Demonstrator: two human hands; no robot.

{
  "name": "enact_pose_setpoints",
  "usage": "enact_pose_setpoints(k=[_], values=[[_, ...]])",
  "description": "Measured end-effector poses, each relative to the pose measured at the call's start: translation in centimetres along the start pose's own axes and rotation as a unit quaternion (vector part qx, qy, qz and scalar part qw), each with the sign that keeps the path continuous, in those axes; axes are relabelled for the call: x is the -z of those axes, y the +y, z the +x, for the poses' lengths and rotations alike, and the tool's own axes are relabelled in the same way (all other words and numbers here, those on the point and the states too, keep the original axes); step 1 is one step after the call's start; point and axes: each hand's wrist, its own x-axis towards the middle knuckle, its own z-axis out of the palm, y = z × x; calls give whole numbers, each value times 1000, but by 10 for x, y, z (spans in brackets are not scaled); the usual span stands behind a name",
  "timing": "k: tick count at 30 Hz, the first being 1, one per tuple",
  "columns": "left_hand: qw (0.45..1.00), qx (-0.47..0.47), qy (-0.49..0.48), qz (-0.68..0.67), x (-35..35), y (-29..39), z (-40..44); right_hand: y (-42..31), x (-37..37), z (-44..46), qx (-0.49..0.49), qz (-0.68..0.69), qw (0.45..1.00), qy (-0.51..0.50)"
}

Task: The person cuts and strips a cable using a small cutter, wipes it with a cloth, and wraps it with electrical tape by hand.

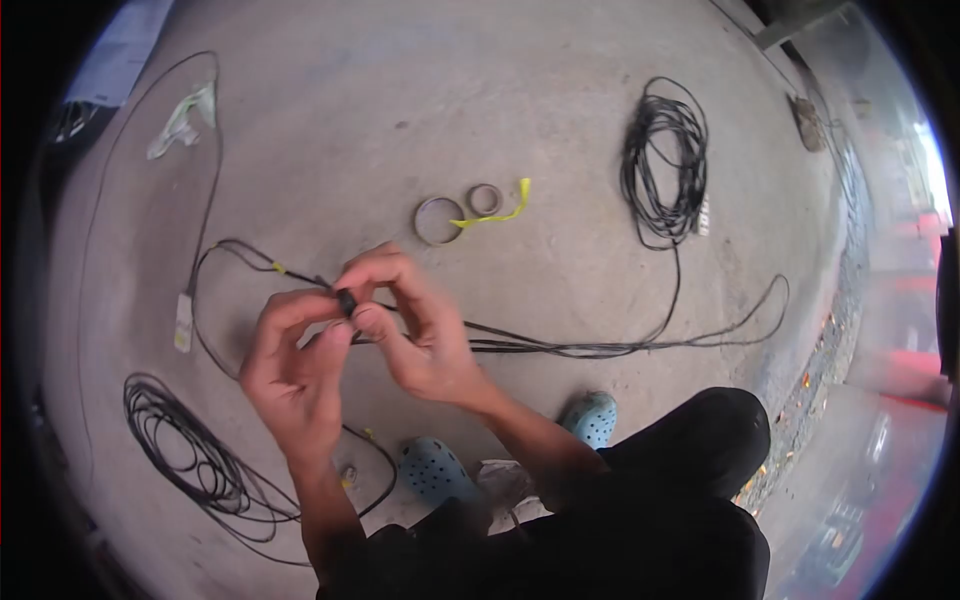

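Observation:
Over the floor, my left hand (292, 375) and my right hand (420, 330) pinch a short, thick black piece (346, 302) between their fingertips. It seems to belong to the black cable (320, 281); I cannot tell if it is a connector or a wrapped joint. Toward the upper left the cable bends round in a loop and carries a small yellow mark (279, 268). To the right, black cable strands (560, 349) run along the floor from behind my hands.
Two tape rolls (438, 221) lie ahead beside a yellow strip (505, 216). Coiled black cable (665, 165) sits at upper right, another coil (190, 450) at lower left. A white power strip (184, 322) and pale crumpled plastic (187, 121) are at left. Blue clogs (437, 470) stand below.

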Motion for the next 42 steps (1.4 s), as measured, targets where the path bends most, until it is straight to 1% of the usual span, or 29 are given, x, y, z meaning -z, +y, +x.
enact_pose_setpoints(k=[1,8,11,14,17,20,23,26,29,32,35,38,41,42], values=[[1000,-15,-17,-2,-2,2,1,3,-1,-2,11,7,1000,13],[996,-45,11,-76,-13,3,-2,-9,-1,-4,63,-33,997,20],[996,-65,10,-61,-11,6,-4,-17,-1,-3,76,-49,996,18],[992,-125,-5,37,-3,8,-4,-18,1,-3,84,-79,993,12],[990,-114,8,85,-3,22,-3,-23,2,-3,97,-144,985,9],[992,-84,-8,90,4,28,-6,-23,3,0,139,-168,976,-18],[994,-94,-13,55,8,25,-6,-24,2,1,139,-169,975,-51],[997,-69,-19,20,13,24,-11,-21,-1,1,142,-146,977,-68],[994,-40,-36,-94,22,23,-10,-31,-8,0,103,-114,985,-80],[976,19,-22,-218,21,26,-10,-28,-10,-3,126,-189,972,-60],[970,35,-31,-239,23,21,-15,-32,-12,-5,123,-197,971,-60],[965,26,-46,-258,25,16,-16,-31,-13,-6,139,-231,961,-67],[968,39,-47,-245,26,19,-17,-22,-21,-15,97,-194,975,-39],[971,39,-42,-232,25,20,-16,-22,-22,-15,103,-196,974,-39]])
